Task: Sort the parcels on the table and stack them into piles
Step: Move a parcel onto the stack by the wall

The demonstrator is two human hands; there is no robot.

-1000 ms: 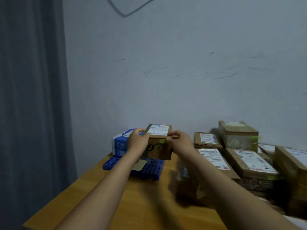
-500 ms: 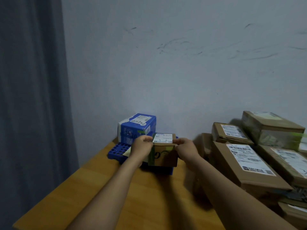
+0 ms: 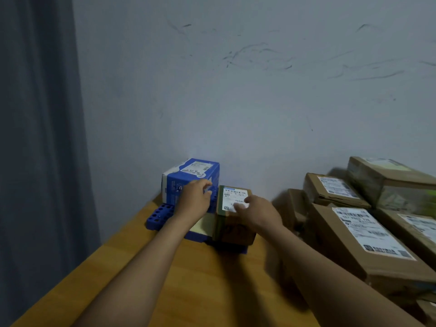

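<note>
Small brown cardboard parcel (image 3: 232,228) w/ a white shipping label on top sits upright on the right end of a blue perforated plastic tray (image 3: 159,214). The tray is at the far left corner of the wooden worktop (image 3: 188,291), close to the wall. Just left of the parcel, on the same tray, stands a blue-and-white printed carton (image 3: 186,175), taller than the parcel; can't tell if the two touch.

Left hand (image 3: 194,200) is in front of the carton, fingers loosely curved, tips at the carton's front face, gripping nothing. Right hand (image 3: 258,213) lies over the parcel's top right edge, fingers straight and spread, tips over the label; blur hides whether they press on it.

A pale flat card (image 3: 203,224) lies on the tray under the left wrist, beside the parcel's left side.

Right side of worktop: heap of brown parcels w/ white labels. There's a large flat brown box (image 3: 354,244) in front, a smaller brown box (image 3: 330,192) behind it, and a tape-wrapped brown box (image 3: 389,182) highest at the back. Grey-blue curtain (image 3: 40,138) hangs at far left.
</note>
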